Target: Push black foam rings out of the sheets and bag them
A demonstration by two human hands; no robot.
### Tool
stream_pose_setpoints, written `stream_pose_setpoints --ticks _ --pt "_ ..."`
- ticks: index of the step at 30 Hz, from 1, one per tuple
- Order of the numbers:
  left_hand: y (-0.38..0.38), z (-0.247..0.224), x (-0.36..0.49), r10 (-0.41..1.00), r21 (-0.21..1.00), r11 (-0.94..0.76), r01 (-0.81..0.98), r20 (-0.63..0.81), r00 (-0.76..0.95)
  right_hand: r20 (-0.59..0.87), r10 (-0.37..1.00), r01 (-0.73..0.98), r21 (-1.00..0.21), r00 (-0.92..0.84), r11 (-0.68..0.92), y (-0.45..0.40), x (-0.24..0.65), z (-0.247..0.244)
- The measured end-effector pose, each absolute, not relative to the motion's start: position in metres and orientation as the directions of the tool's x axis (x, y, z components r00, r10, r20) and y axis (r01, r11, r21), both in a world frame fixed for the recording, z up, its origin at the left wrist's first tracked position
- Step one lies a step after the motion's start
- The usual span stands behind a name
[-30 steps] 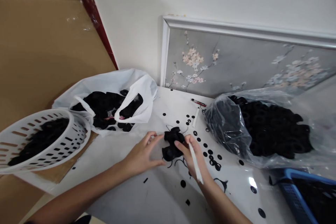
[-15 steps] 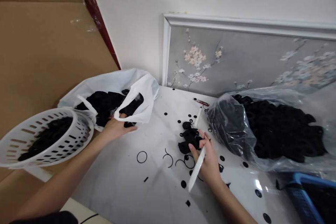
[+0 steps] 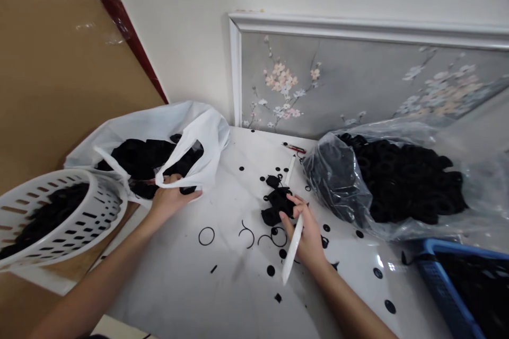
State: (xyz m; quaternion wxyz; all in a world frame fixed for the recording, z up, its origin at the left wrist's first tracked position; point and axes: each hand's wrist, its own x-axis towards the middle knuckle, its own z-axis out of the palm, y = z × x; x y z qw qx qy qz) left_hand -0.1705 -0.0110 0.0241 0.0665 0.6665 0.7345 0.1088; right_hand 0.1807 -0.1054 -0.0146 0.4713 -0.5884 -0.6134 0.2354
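While a white stick is gripped at right, a white bag is reached into at left

Head view. Although both hands are kept on one table (image 3: 170, 286), they are set well apart. The left hand (image 3: 172, 199) is placed at the near edge of the white bag (image 3: 218, 140), under its loop handle; the fingertips are partly hidden among black pieces (image 3: 137, 156), so whether anything is pinched there cannot be told. By the right hand (image 3: 308, 235) the white stick (image 3: 292, 254) is held, fingers closed around it, its lower end slanted toward the near side. A clump of dark soft pieces (image 3: 274, 206) is touched by the same hand's fingertips, on the table to the right of centre.

Black discs (image 3: 271, 270) and a thin ring (image 3: 213, 235) are scattered on the near side. Beyond the clump, a second white stick (image 3: 290, 169) and a small red tool (image 3: 295, 148) are seen. At far right, black rings (image 3: 409, 185) are heaped in clear plastic (image 3: 336, 183); nearer, a blue basket (image 3: 435, 270) is cut off by the view's edge. At left, a white perforated basket (image 3: 101, 212) is partly filled with black material. A floral panel (image 3: 350, 79) is stood behind.
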Motion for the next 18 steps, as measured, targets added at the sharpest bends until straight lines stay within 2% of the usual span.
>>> stream_pose_setpoints --ticks 6,13,18 --pt "-0.01 0.012 -0.167 0.981 0.217 -0.015 0.976 0.193 -0.028 0.282 0.944 0.445 -0.877 0.171 0.182 -0.101 0.183 -0.02" --pt "-0.008 0.013 -0.164 0.962 0.237 -0.185 0.954 0.244 0.126 0.235 0.947 0.372 -0.917 0.219 0.142 -0.099 0.186 -0.021" --pt "-0.009 0.023 -0.16 0.957 0.175 -0.237 0.956 0.213 0.198 0.214 0.948 0.352 -0.928 0.233 0.123 -0.098 0.188 -0.019"
